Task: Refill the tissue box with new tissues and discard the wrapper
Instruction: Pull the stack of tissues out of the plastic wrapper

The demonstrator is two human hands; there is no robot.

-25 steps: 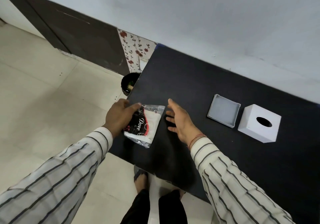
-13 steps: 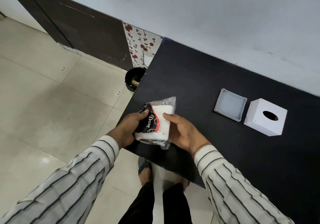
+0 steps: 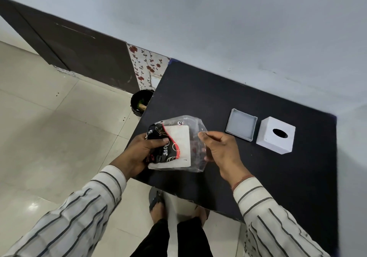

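Head view, items as I log them from my remote station:

Item 1: tissue pack (image 3: 174,143), a white wad of tissues inside a clear plastic wrapper (image 3: 195,126) printed black and red on its left part. Held above the near left corner of the black table (image 3: 218,98), clear of the top.

Item 2: left hand (image 3: 139,153), curled around the printed end of the pack, thumb over the black print, fingers underneath. Striped sleeve below it.

Item 3: right hand (image 3: 222,149), thumb and forefinger pinched together on the loose clear edge of the wrapper at the pack's right side, the film pulled out away from the tissues. The other fingers are tucked behind the film.

Item 4: tissue box (image 3: 276,137), a white cube with an oval slot on top, standing on the table to my right, well apart from the pack.

Item 5: box base (image 3: 241,124), a shallow grey square tray, just beside the cube on its left, open side up.

Item 6: black bin (image 3: 139,103) on the tiled floor, against the table's far left edge, something inside that I cannot make out.
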